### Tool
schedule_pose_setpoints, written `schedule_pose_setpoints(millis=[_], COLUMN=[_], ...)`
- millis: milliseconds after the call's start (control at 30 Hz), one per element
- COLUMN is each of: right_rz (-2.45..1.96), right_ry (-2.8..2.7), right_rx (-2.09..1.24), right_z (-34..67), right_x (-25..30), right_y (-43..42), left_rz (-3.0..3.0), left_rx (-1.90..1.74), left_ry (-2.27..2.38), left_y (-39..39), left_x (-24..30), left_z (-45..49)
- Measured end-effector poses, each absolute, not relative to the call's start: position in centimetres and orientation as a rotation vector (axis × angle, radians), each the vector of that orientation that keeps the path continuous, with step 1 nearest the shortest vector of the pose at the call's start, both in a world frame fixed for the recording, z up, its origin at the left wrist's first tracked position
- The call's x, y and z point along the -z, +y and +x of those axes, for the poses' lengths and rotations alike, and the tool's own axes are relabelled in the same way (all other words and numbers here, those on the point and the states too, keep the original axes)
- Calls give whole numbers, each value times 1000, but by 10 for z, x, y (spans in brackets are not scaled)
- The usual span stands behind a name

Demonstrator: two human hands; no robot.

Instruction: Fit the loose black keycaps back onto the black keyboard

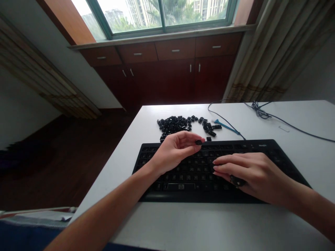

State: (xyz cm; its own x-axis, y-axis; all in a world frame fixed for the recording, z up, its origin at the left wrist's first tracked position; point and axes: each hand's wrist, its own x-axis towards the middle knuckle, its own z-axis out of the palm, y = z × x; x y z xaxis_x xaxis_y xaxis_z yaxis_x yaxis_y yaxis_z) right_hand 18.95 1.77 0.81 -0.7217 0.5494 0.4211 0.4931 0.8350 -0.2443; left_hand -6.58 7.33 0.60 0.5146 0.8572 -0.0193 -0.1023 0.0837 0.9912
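Observation:
A black keyboard [180, 197] lies flat on the table, its key sockets bare of caps over much of the area I can see. Above its back edge, my left hand [174, 151] pinches a small black keycap [199, 142] between thumb and fingertips. My right hand [251, 174] rests low over the right half of the keyboard, with the fingers bent together and their tips at the keys. Under its palm side shows a dark rounded object [237, 181]; its kind is not clear. Behind the keyboard is a heap of loose black keycaps [174, 124].
A few more keycaps [209, 127] lie scattered right of the heap, beside a blue tool [227, 127]. A dark cable [295, 123] runs across the back right of the white table [123, 139]. A thin bent wire piece [284, 129] lies near it.

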Motion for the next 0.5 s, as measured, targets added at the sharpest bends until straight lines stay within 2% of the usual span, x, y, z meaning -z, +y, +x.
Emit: schedule_pose_setpoints(millis=[500], right_rz=[-837], right_ry=[-2473], right_rx=[-112], right_z=[180], right_x=[-14], right_y=[10], left_rz=[1322], left_rx=[-819], left_ry=[756], left_y=[73], left_x=[-7], left_z=[-66])
